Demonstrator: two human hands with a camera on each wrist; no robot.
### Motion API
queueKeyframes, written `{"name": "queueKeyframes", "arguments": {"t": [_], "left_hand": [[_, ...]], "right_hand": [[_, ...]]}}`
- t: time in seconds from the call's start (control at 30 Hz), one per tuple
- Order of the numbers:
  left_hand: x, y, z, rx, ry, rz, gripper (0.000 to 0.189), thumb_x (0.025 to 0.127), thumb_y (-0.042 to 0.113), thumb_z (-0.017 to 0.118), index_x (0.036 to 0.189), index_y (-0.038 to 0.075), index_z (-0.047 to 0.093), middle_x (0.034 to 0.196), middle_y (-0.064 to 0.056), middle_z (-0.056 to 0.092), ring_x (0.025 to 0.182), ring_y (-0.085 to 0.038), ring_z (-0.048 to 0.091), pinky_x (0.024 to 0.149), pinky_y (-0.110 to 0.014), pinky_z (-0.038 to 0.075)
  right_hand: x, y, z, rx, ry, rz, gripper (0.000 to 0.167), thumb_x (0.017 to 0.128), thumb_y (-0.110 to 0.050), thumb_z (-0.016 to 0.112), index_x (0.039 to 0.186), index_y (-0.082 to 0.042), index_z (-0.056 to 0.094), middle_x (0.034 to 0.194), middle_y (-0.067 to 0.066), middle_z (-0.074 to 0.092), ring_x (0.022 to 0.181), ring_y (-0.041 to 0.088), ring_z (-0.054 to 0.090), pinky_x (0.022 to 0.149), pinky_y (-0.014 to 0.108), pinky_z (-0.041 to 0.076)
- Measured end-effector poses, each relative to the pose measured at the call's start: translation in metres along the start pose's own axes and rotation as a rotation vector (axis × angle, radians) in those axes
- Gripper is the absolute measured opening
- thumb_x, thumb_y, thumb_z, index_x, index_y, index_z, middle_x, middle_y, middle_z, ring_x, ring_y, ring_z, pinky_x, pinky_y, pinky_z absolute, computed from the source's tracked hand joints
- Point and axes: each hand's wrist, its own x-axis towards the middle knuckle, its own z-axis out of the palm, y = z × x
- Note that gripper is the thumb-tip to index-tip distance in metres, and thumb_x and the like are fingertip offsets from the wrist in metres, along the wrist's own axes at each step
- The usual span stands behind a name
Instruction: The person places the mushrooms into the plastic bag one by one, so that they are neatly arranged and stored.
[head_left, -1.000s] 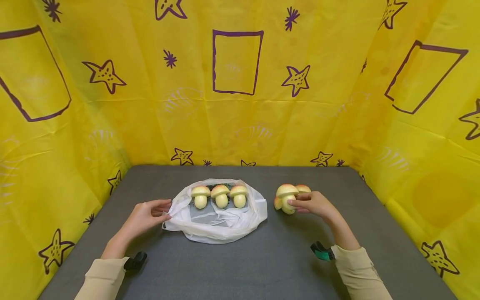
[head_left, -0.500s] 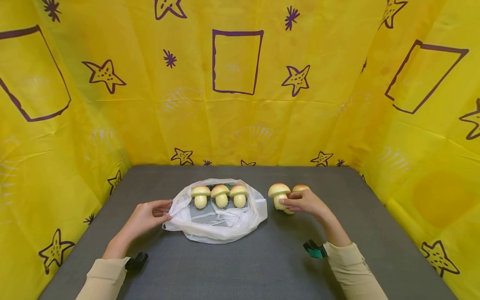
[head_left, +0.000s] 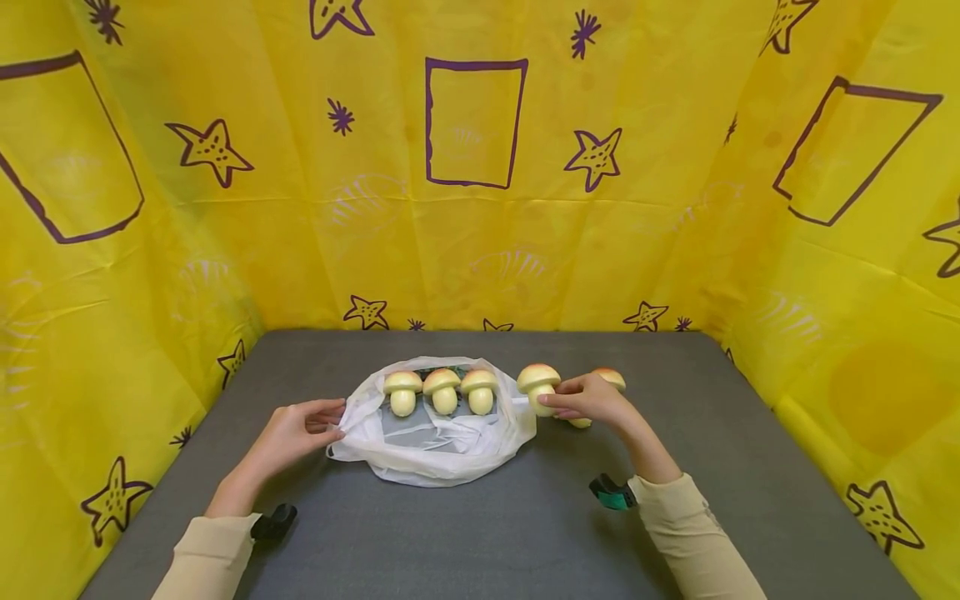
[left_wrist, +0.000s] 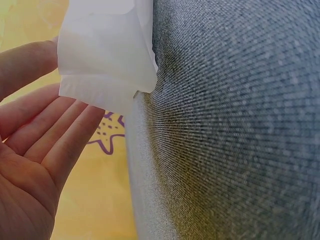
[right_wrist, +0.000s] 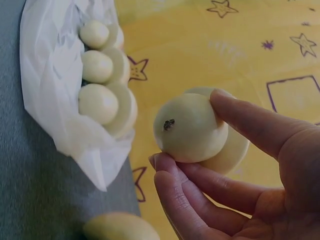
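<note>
My right hand (head_left: 596,398) pinches a toy mushroom (head_left: 538,385) by its pale stem, just off the white plastic bag's right side. The right wrist view shows this mushroom (right_wrist: 192,127) between thumb and fingers, stem end towards the camera, with a dark mark on it. Three similar mushrooms (head_left: 442,392) with cream-orange caps lie in a row inside the bag's open mouth. At the left, my left hand (head_left: 288,437) holds the rim of the bag (head_left: 420,467); in the left wrist view the bag's white edge (left_wrist: 105,55) sits between thumb and fingers.
Two more mushrooms lie on the grey table (head_left: 450,542), partly hidden by my right hand: one cap (head_left: 611,377) shows behind it, one stem (head_left: 580,422) below it. Yellow printed cloth (head_left: 480,250) encloses the back and sides.
My right hand has moved left with the mushroom, away from the other two mushrooms and up to the bag's right edge. My left hand has stayed at the bag's rim.
</note>
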Motion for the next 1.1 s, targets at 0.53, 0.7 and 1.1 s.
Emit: {"name": "queueKeyframes", "arguments": {"t": [0.53,0.7,1.1], "left_hand": [[0.001,0.002,0.0,-0.004,-0.007,0.004,0.048,0.08,0.021,0.076,0.122,0.001,0.063,0.107,-0.015,0.07,0.092,-0.025,0.069,0.077,-0.034,0.057],[0.002,0.002,0.001,0.0,-0.003,0.006,0.048,0.08,0.021,0.076,0.121,0.001,0.063,0.108,-0.014,0.07,0.091,-0.025,0.069,0.077,-0.034,0.057],[0.001,0.0,0.003,0.004,0.007,0.012,0.046,0.081,0.019,0.076,0.121,0.002,0.063,0.107,-0.014,0.07,0.091,-0.025,0.069,0.076,-0.033,0.057]], "right_hand": [[0.013,-0.018,0.024,-0.005,-0.055,-0.035,0.038,0.083,-0.033,0.073,0.097,0.002,0.07,0.093,0.007,0.07,0.094,0.031,0.069,0.085,0.042,0.055],[0.018,-0.023,0.035,-0.009,-0.079,-0.049,0.037,0.083,-0.034,0.073,0.095,0.0,0.07,0.095,0.008,0.07,0.095,0.032,0.069,0.086,0.042,0.055],[0.029,-0.034,0.058,0.035,-0.106,-0.052,0.04,0.082,-0.033,0.074,0.1,0.002,0.07,0.1,0.01,0.069,0.094,0.034,0.068,0.086,0.041,0.055]]}}
